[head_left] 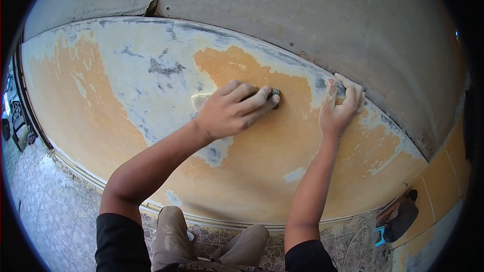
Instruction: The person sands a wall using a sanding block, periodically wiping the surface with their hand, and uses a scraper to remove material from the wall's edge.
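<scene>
A wall panel [252,171] with orange paint and pale, grey-spotted patches fills the middle of the head view. My left hand [234,108] is closed round a small dark block [275,99] held against the orange paint. Only the block's end shows past the fingertips. A pale, flat piece [200,102] shows beside the wrist side of this hand; whether it is joined to the block is hidden. My right hand [344,102] rests at the panel's upper edge, thumb and fingers apart, with nothing seen in it. Pale dust coats both hands.
Grey sheeting [312,15] with a dark gap lies above the panel. A person [401,219] in dark clothes sits on a blue stool [380,235] at the lower right. Patterned floor tiles [55,206] run below. A vehicle-like object [17,116] is at the far left.
</scene>
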Available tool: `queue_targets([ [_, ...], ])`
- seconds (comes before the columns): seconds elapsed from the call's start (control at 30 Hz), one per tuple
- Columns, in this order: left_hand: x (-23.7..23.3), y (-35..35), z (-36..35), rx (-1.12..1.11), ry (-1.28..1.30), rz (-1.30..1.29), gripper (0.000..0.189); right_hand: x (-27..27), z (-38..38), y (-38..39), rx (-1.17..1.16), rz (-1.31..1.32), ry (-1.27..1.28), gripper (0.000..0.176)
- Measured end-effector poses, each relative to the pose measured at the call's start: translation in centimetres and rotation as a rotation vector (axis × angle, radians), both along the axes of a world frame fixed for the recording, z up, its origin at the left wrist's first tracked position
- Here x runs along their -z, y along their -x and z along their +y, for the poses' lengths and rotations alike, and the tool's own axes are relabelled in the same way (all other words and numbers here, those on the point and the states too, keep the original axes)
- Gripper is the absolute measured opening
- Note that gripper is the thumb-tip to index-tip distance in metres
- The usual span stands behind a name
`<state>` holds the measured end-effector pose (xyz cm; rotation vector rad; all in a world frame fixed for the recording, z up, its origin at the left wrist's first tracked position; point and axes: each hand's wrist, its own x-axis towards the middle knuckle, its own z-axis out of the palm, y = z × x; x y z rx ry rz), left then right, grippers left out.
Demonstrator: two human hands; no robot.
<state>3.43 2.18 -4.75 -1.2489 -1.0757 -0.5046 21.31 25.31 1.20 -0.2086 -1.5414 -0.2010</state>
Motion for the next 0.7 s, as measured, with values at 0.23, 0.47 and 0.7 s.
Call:
queue_targets([
  [0.23,-4.4,2.7,-2.4,-0.007,-0.506,-0.396,0.039,0.1,-0.2,-0.2,0.024,-0.013,-0.01,0.023],
  [0.47,-1.1,2.6,-3.5,0.035,-0.388,-0.409,0.05,0.0,-0.2,0.0,-0.005,0.002,-0.014,0.021],
  [0.7,0.9,0.3,-0.7,-0.041,-0.077,-0.108,0.052,0.0,-0.2,0.2,0.003,0.008,-0.027,0.021],
])
